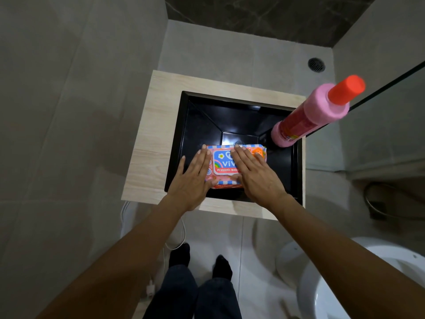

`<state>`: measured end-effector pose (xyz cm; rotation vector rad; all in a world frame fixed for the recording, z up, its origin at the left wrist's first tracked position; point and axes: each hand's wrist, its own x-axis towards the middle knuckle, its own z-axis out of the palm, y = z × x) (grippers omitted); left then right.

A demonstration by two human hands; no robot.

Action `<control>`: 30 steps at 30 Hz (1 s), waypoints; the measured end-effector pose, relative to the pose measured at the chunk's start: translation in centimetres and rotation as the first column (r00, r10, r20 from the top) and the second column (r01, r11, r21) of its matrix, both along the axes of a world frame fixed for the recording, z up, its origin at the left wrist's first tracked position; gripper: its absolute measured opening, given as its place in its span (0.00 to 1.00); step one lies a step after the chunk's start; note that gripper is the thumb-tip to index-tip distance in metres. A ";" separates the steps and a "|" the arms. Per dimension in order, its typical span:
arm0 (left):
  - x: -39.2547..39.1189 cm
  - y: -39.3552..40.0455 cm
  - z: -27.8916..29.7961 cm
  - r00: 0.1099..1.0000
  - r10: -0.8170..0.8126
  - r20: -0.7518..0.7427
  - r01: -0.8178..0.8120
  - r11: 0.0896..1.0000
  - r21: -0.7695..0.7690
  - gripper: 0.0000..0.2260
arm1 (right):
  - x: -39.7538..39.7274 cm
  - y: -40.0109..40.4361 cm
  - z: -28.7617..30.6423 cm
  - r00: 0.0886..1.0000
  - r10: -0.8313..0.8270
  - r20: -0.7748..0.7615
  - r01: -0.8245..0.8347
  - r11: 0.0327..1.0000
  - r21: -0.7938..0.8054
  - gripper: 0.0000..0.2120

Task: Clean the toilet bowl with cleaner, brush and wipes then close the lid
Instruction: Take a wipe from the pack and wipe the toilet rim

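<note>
A pink pack of baby wipes (224, 165) lies in the black sink (232, 120), near its front edge. My left hand (193, 180) rests flat on the pack's left end with straight fingers. My right hand (255, 176) lies flat over its right half, fingers straight. A tall pink cleaner bottle (315, 116) with a red cap stands upright at the sink's back right corner. The white toilet bowl (358, 282) shows at the lower right, partly cut off by the frame. No brush is in view.
A light wood counter (149, 143) frames the sink. A glass panel edge (386, 88) runs behind the bottle. A floor drain (316, 64) sits far back. A white cable (177, 240) hangs below the counter. My feet in dark socks (200, 261) stand on grey tiles.
</note>
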<state>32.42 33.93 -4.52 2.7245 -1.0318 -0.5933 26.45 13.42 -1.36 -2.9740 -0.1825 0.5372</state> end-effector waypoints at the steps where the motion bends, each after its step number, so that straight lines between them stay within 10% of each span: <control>1: 0.0 0.0 -0.1 1.000 -0.004 0.005 0.004 1.000 0.000 0.37 | 0.1 0.0 0.1 1.000 0.001 -0.005 -0.001 1.000 0.003 0.33; 30: -0.4 0.3 0.2 1.000 0.012 0.011 -0.011 0.997 -0.075 0.33 | 5.9 -1.4 3.0 0.970 -0.153 0.188 0.151 0.988 0.024 0.29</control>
